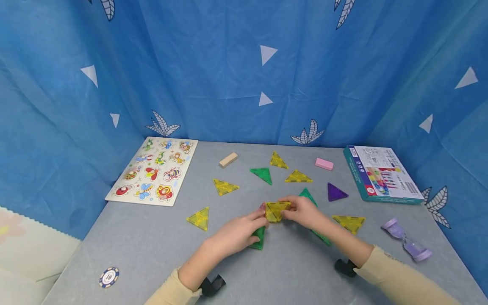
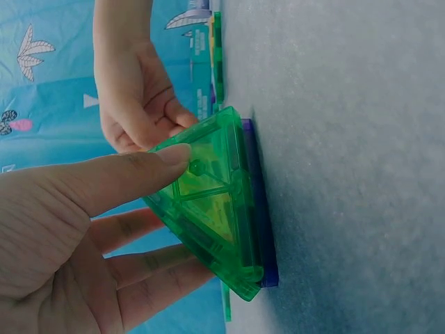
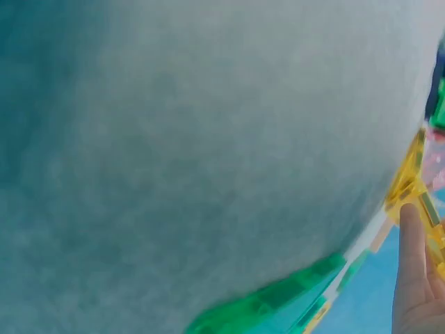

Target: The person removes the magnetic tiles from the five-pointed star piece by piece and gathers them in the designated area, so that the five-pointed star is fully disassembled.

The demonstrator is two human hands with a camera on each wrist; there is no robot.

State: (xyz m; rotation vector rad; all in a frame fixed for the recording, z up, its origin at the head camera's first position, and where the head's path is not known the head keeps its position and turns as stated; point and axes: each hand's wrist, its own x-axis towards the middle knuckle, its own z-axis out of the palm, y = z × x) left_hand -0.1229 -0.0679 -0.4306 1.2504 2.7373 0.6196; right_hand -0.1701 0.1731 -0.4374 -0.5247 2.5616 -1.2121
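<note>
My left hand (image 1: pixel 236 235) pinches a green triangular magnetic tile (image 2: pixel 208 209), thumb on its near face and fingers behind. A purple tile (image 2: pixel 264 229) shows along the green tile's lower edge, close over the table. Pink shows (image 3: pixel 434 160) beside these in the right wrist view. Just to the right, my right hand (image 1: pixel 303 210) grips a yellow triangular tile (image 1: pixel 275 212) between thumb and fingers, its left side right at the left fingertips. Part of the yellow tile is seen through the green one in the left wrist view.
Several loose triangular tiles lie around the hands, including a green one (image 1: pixel 263 174) and a purple one (image 1: pixel 336 192). An insect puzzle board (image 1: pixel 152 171) is at the left, a box (image 1: pixel 385 173) at the right. An hourglass (image 1: pixel 407 240) and a poker chip (image 1: pixel 109 277) lie nearer.
</note>
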